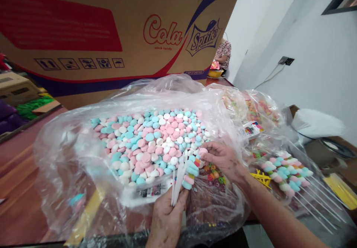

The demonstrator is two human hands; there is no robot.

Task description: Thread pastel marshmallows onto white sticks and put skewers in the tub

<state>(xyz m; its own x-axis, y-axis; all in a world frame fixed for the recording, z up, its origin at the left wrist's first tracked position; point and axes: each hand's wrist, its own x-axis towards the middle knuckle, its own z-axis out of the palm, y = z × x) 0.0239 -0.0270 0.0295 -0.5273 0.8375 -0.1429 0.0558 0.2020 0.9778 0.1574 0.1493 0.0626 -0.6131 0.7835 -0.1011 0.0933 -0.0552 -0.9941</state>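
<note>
Bright even daylight, plastic glare, edges warped

1. The scene is viewed from one head-worn camera, directed forward and down over a reddish-brown wooden table (19, 188).
2. A clear plastic bag of pink, blue and white candies (64, 155) is framed centrally, very near.
3. The left hand (164, 218) and right hand (223, 160) are caught low, just beneath the lens.

Cardboard box (111, 35) (Cola, Sprite print)
</note>
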